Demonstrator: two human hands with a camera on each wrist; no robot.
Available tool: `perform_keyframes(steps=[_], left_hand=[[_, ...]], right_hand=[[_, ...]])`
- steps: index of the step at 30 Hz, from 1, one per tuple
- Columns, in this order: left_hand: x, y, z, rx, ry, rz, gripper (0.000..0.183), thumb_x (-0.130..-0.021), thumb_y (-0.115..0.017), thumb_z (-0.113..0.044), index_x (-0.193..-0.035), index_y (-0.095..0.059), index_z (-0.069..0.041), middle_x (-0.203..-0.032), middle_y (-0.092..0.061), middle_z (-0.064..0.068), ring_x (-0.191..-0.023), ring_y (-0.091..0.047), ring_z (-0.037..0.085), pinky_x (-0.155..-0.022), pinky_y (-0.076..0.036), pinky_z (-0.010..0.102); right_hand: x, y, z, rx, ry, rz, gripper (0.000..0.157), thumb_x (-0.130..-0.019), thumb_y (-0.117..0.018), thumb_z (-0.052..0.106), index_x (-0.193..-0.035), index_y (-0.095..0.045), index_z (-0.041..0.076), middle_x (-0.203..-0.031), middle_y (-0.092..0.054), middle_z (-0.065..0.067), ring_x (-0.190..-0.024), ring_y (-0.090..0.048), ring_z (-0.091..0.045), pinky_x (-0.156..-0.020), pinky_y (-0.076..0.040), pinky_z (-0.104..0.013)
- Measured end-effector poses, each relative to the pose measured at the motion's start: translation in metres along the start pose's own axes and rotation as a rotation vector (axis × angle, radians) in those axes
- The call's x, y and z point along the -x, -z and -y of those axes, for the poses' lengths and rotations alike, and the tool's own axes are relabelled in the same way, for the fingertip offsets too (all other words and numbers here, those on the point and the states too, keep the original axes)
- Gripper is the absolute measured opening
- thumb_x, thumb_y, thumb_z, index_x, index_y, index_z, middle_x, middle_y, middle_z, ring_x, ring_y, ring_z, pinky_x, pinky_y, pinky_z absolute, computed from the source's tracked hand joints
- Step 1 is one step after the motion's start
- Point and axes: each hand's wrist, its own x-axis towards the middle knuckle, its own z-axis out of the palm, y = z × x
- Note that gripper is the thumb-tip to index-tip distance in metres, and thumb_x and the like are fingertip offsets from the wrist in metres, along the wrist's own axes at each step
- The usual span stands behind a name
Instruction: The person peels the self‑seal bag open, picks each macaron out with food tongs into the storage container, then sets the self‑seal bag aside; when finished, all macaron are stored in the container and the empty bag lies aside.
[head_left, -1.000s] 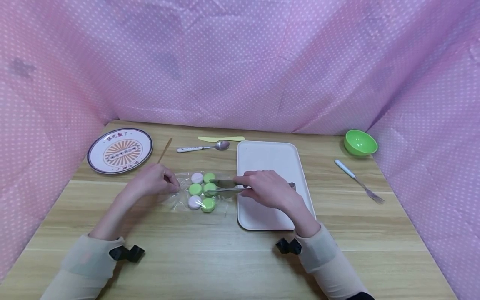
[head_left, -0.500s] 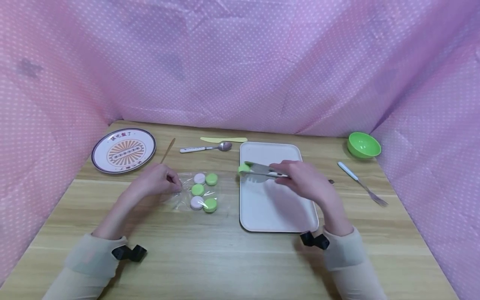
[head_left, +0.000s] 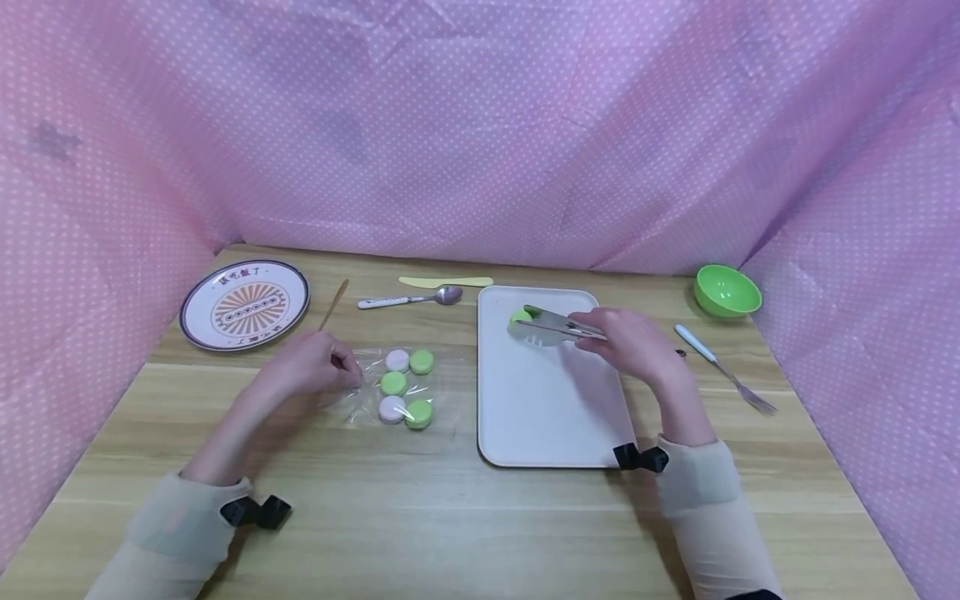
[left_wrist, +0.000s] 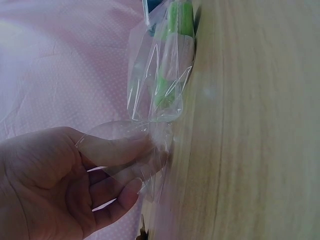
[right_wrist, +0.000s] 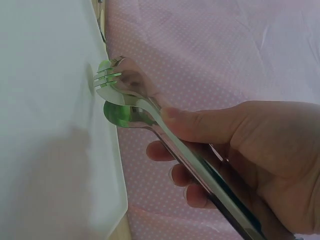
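Note:
My left hand [head_left: 318, 364] pinches the left end of a clear plastic bag [left_wrist: 167, 100] on the table. Green macarons [head_left: 393, 383] and lilac macarons [head_left: 392, 409] lie in the bag, one lilac beside one green at the back. My right hand [head_left: 633, 346] grips metal serving tongs [right_wrist: 175, 142], one tip toothed like a fork and the other rounded. Between those tips a green macaron [head_left: 520, 317] is held at the back left part of the white tray [head_left: 540, 417]. Whether the macaron touches the tray cannot be told.
A patterned plate [head_left: 247, 305] stands at the back left, near a thin brown stick [head_left: 334, 305]. Behind the bag lie a spoon [head_left: 412, 298] and a yellow knife [head_left: 446, 282]. Right of the tray are a fork [head_left: 723, 368] and a green bowl [head_left: 727, 291].
From among those in the bag, the tongs have lifted one green macaron. My right hand has carried it right, then slightly back, over the tray. The left hand stays at the bag's end.

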Motion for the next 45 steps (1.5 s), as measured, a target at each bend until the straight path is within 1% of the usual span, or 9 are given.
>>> perform_keyframes(steps=[9,15,21,29,40,45], left_hand=[[0.0023,-0.0006,0.0003,-0.004,-0.003,-0.008,0.008,-0.075,-0.074,-0.023,-0.071,-0.071,-0.029,-0.074,-0.069,-0.012,-0.074,-0.059,0.008,-0.073,-0.046,0.031],[0.0025,-0.0010,0.0006,-0.010,-0.005,-0.016,0.009,-0.075,-0.075,-0.023,-0.070,-0.071,-0.029,-0.074,-0.069,-0.012,-0.073,-0.059,0.008,-0.073,-0.046,0.031],[0.0023,-0.0010,-0.0001,-0.011,-0.009,-0.013,0.008,-0.076,-0.074,-0.024,-0.070,-0.071,-0.028,-0.074,-0.069,-0.012,-0.073,-0.058,0.008,-0.072,-0.046,0.031],[0.0024,-0.0004,-0.0012,-0.011,-0.012,-0.014,0.008,-0.077,-0.074,-0.024,-0.071,-0.071,-0.028,-0.074,-0.070,-0.012,-0.073,-0.058,0.008,-0.072,-0.046,0.031],[0.0012,-0.0006,-0.0013,-0.003,-0.010,-0.013,0.006,-0.077,-0.074,-0.024,-0.072,-0.071,-0.027,-0.075,-0.070,-0.011,-0.073,-0.058,0.009,-0.072,-0.046,0.031],[0.0009,-0.0007,-0.0018,-0.003,-0.013,-0.013,0.007,-0.076,-0.075,-0.024,-0.072,-0.071,-0.027,-0.075,-0.070,-0.011,-0.074,-0.059,0.009,-0.072,-0.046,0.031]], right_hand=[[-0.0025,-0.0060,0.0012,0.030,0.020,-0.004,0.040,-0.087,-0.066,0.027,-0.125,-0.061,0.016,-0.104,-0.071,-0.005,-0.091,-0.066,-0.022,-0.078,-0.051,-0.043],[-0.0033,-0.0073,0.0013,0.019,0.011,0.009,0.041,-0.088,-0.065,0.028,-0.126,-0.060,0.016,-0.106,-0.070,-0.005,-0.091,-0.066,-0.022,-0.078,-0.050,-0.042],[-0.0038,-0.0083,0.0012,0.031,-0.002,0.023,0.042,-0.088,-0.065,0.029,-0.127,-0.059,0.017,-0.108,-0.070,-0.005,-0.090,-0.065,-0.021,-0.075,-0.051,-0.041],[-0.0042,-0.0088,0.0020,0.044,-0.020,0.031,0.042,-0.087,-0.065,0.029,-0.127,-0.059,0.018,-0.107,-0.070,-0.004,-0.083,-0.063,-0.018,-0.071,-0.050,-0.038],[-0.0042,-0.0067,0.0029,0.051,-0.030,0.042,0.041,-0.088,-0.065,0.029,-0.127,-0.060,0.018,-0.107,-0.070,-0.005,-0.081,-0.061,-0.018,-0.069,-0.049,-0.037],[-0.0037,-0.0065,0.0025,0.053,-0.027,0.041,0.041,-0.088,-0.064,0.030,-0.127,-0.059,0.018,-0.110,-0.070,-0.005,-0.087,-0.064,-0.020,-0.071,-0.050,-0.040]])
